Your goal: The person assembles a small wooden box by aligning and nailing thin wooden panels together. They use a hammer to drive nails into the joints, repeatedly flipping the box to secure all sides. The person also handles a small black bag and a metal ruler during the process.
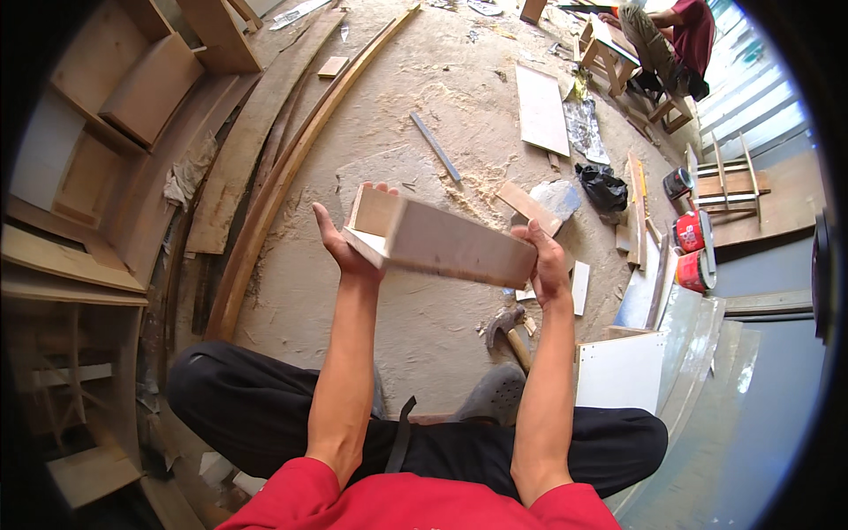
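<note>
Held up over the floor in front of me is a long, narrow wooden box (459, 243), slightly smeared by motion. Its left end shows a pale inner face and joined panels. My left hand (343, 246) supports that end, thumb standing out to the side and fingertips showing past the far edge. Around the right end my right hand (549, 265) is closed, its thumb on top. Below the box and near my right forearm, a claw hammer (510, 336) lies beside my grey clog (495, 393).
Long timber planks (300, 159) run along the left, beside wooden cabinets (150, 97). A grey metal strip (433, 146) lies ahead among sawdust. To the right are a white board (541, 110), black plastic bag (602, 185) and red cans (692, 231). Far right, another person (676, 40) sits.
</note>
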The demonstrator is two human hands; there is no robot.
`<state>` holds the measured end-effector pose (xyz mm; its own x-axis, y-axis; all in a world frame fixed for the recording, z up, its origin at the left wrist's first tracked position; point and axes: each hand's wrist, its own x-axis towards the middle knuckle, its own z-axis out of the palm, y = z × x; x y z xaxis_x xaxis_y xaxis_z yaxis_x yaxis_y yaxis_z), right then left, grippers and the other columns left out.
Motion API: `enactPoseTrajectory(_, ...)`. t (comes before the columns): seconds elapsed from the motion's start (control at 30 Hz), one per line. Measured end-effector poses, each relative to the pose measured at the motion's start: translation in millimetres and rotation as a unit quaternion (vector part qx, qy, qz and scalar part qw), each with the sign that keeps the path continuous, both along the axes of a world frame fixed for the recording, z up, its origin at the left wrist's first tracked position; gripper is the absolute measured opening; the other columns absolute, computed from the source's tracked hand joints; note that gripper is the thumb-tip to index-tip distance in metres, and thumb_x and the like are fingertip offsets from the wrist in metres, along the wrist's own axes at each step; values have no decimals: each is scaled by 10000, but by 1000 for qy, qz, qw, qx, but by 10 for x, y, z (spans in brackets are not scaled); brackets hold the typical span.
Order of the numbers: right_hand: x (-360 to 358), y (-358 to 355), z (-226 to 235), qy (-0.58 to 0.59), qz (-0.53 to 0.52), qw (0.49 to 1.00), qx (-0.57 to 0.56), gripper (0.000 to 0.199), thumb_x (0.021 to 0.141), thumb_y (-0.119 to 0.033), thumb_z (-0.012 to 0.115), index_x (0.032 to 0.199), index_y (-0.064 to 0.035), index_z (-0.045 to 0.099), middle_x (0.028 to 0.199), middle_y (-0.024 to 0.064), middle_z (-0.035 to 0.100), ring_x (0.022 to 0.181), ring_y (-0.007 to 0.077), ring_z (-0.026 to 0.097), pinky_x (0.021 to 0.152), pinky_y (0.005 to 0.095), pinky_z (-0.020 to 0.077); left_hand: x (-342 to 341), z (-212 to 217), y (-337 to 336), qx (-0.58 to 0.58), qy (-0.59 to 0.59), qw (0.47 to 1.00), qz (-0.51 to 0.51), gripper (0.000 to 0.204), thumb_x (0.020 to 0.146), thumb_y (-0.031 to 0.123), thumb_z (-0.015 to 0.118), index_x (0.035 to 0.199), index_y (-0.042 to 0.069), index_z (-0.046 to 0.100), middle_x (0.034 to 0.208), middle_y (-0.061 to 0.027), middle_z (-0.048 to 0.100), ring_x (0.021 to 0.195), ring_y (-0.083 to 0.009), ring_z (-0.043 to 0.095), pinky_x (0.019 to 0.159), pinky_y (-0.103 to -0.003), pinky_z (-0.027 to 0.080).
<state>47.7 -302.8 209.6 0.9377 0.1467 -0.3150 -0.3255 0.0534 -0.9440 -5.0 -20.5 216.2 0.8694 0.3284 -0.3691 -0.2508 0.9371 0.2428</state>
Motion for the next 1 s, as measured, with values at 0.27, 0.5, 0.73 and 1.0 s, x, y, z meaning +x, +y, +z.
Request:
enactPoseTrajectory(0.27,-74,-71,-304,117,-57,968,-216,602,933,-638,540,1054,-58,649,903,65,654,840,157,572,741,332,466,108,135,-224,59,-88,991,-77,839,898,726,413,1110,-48,659,1107,-219,673,1114,-344,607,1007,-478,469)
enactPoseTrajectory(0.5,-467,82,-37,254,-132,958,8,463,954,-406,604,1209,-20,582,1068,153,643,923,312,643,802,466,570,243,19,-101,100,-302,912,-258,959,887,777,327,1147,-87,652,1118,-260,674,1114,-355,629,999,-471,482)
enactPoseTrajectory(0.73,-576,101,-193,159,-284,943,-66,569,833,75,519,1390,30,413,1165,254,555,997,314,611,773,413,564,266,146,-12,319,-235,865,-309,795,929,626,443,1267,-75,607,1362,-230,565,1385,-359,407,1167,-423,288)
enactPoseTrajectory(1.0,-607,137,-738,5,-101,847,-522,589,781,-1,589,1353,-24,446,1259,302,467,1149,414,521,1010,439,431,-96,-941,319,407,35,654,-637,934,851,744,495,1418,2,490,1438,-238,489,1345,-399,447,1127,-519,324)
